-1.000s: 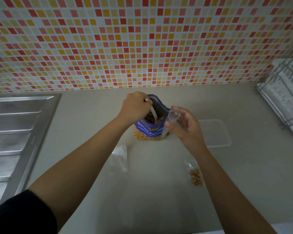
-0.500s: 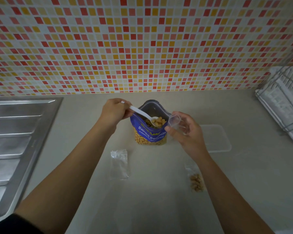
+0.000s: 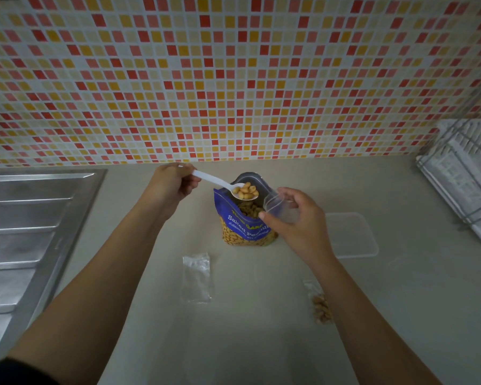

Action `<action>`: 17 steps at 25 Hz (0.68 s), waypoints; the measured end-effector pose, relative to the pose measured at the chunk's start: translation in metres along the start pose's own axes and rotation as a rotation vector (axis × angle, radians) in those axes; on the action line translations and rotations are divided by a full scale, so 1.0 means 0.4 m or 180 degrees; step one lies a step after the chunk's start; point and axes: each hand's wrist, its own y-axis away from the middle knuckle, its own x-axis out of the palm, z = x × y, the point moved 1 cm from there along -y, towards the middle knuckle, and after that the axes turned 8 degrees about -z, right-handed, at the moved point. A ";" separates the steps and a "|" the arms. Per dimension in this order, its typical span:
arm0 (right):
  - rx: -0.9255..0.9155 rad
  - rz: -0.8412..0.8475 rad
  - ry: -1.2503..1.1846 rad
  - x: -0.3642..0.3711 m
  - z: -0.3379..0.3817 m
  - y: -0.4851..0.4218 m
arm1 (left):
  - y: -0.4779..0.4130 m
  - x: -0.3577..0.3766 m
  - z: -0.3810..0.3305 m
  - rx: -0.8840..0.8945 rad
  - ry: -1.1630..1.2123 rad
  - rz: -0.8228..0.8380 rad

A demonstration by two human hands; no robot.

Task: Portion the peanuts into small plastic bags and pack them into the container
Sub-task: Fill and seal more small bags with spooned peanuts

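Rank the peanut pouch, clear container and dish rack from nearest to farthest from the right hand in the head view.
1. Peanut pouch, just left of the right hand.
2. Clear container, on its right.
3. Dish rack, far right.

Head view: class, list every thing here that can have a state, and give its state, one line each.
Peanut pouch, upright, open.
Spoon, loaded with peanuts, over the pouch mouth.
Left hand, holds the spoon handle.
Small bag, mouth open, empty.
Right hand, holds the small bag.
Spare bag, flat on the counter, empty.
Filled bag, on the counter, holds peanuts.
Container, on the counter, no bags seen inside.
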 end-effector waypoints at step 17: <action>0.0344 -0.0153 -0.0604 0.020 0.008 0.008 | 0.191 0.109 -0.206 0.2723 -0.1948 0.0407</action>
